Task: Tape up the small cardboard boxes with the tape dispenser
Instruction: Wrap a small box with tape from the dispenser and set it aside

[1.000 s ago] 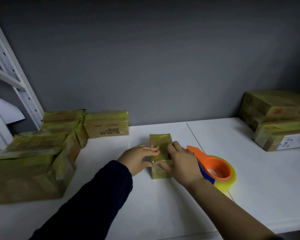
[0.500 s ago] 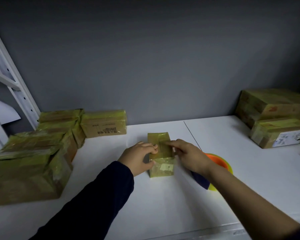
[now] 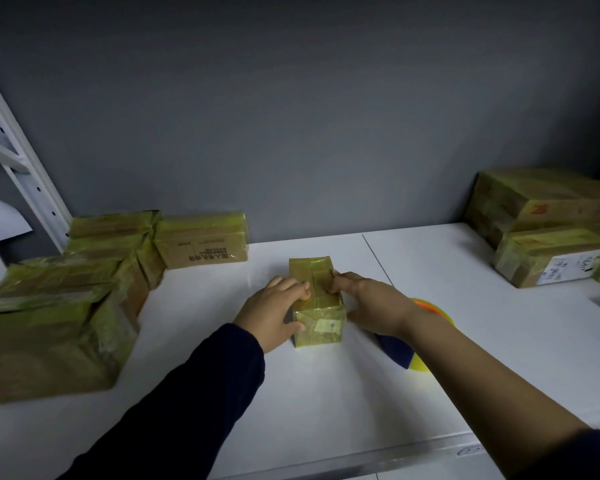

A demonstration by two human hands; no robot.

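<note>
Fingers: left fingers are curled over the top left edge of the small box, and right fingers are bent down onto the top from the other side. Both sets are clamped on it, tips nearly meeting across the strip down the middle.
Left hand: the left hand wraps the box's left side, thumb round on the near face.
Right hand: the right hand hugs the box's right side; the thumb is hidden, so no call on that.
Small box: flat on the table, with glossy yellowish tape over the top and near face and a little white label showing at the front.
Tape dispenser: the tape dispenser lies just right of the box, mostly behind the right wrist, with nobody holding it.
Done, by the look: this box seems wrapped, and the hands read as pressing a strip flat.
Piles: taped boxes are stacked well left of the small box, one more box is behind-left, and a right stack sits far right.
Left to do: hard to say. No bare box is in shot, so this may be among the last; its far side and underside are out of sight.
</note>
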